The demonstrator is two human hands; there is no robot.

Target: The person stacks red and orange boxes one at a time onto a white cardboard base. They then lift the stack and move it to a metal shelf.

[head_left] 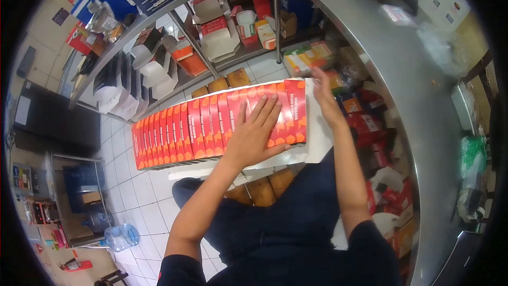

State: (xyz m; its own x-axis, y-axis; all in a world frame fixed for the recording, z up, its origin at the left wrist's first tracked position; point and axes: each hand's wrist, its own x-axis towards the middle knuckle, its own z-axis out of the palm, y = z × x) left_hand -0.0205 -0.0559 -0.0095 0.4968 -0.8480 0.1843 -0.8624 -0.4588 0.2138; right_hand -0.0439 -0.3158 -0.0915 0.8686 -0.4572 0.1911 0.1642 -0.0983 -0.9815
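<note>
A long row of red and orange printed cartons [203, 124] stands packed side by side on a white cardboard sheet or box [319, 127], in front of my legs. My left hand [256, 127] lies flat across the cartons near the right end of the row, fingers stretched and thumb spread to the side. My right hand [323, 92] is at the far right corner of the white cardboard, beside the last carton. Its fingers are bent and blurred, so whether they grip the cardboard edge cannot be made out.
A wooden slatted surface [262, 191] shows beneath the cardboard. Folded boxes [214, 32] fill the steel shelf ahead. A steel counter [389, 74] curves along the right, with red packaging [365, 127] heaped below it. A water jug [121, 237] is on the tiled floor at left.
</note>
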